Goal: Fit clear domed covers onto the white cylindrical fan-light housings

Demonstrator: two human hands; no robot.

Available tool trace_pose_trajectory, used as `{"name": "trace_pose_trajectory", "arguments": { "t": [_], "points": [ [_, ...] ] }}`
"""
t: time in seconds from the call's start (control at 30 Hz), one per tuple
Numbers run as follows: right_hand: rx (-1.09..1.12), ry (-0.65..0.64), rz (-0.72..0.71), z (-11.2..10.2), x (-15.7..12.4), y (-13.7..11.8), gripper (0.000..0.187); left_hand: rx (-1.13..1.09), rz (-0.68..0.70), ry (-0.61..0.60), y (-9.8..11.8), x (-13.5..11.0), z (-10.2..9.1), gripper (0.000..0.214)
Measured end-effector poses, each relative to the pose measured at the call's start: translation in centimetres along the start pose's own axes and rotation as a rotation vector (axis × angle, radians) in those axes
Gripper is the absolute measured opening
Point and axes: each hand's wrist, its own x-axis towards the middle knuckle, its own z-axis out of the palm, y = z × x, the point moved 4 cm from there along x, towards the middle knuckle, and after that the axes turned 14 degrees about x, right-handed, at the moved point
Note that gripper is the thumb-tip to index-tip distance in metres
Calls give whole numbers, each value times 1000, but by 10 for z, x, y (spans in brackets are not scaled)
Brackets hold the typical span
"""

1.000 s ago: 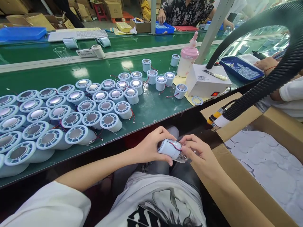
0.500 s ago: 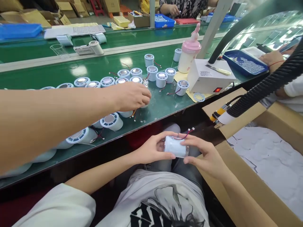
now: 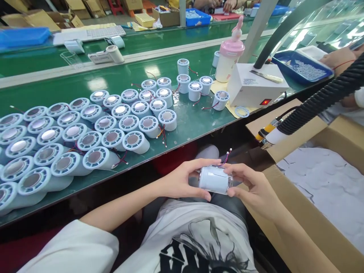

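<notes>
Over my lap, a light-blue plastic cylinder with thin wires lies on its side between my hands. Clear, shiny plastic shows around its right end. My left hand grips the left end, thumb below and fingers above. At the right end, my right hand pinches the clear plastic and the cylinder's edge. The red and dark wires stick up above my right fingers, with small white connectors at their tips. On the green bench stand several similar light-blue cylinders with round silvery centres.
A white box with a lit red switch and a pink-lidded bottle stand on the bench. A black ribbed hose hangs at right above an open carton. Beyond is a blue tray near another person's hand.
Another person's arm, which reached across the bench from the left, has gone from view, uncovering the rows of cylinders. My hands still hold the cylinder, slightly turned, and more clear plastic shows at its right end.
</notes>
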Motion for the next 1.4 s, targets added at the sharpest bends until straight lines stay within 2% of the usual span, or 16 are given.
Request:
{"name": "trace_pose_trajectory", "arguments": {
  "t": [0.33, 0.53, 0.83, 1.07, 1.3, 1.4],
  "points": [
    [289, -12, 160, 7, 1, 1, 29, 89, 64, 21, 2, -4, 0, 81],
    [358, 14, 227, 8, 2, 1, 29, 142, 153, 30, 5, -5, 0, 84],
    [455, 94, 351, 12, 3, 16, 45, 149, 195, 36, 5, -5, 0, 82],
    [530, 60, 472, 20, 2, 24, 44, 150, 243, 24, 4, -6, 0, 84],
    [636, 84, 586, 28, 2, 29, 47, 229, 362, 33, 8, -5, -1, 84],
    [715, 44, 695, 32, 0, 29, 51, 259, 388, 35, 9, -5, -2, 82]
  ]
}}
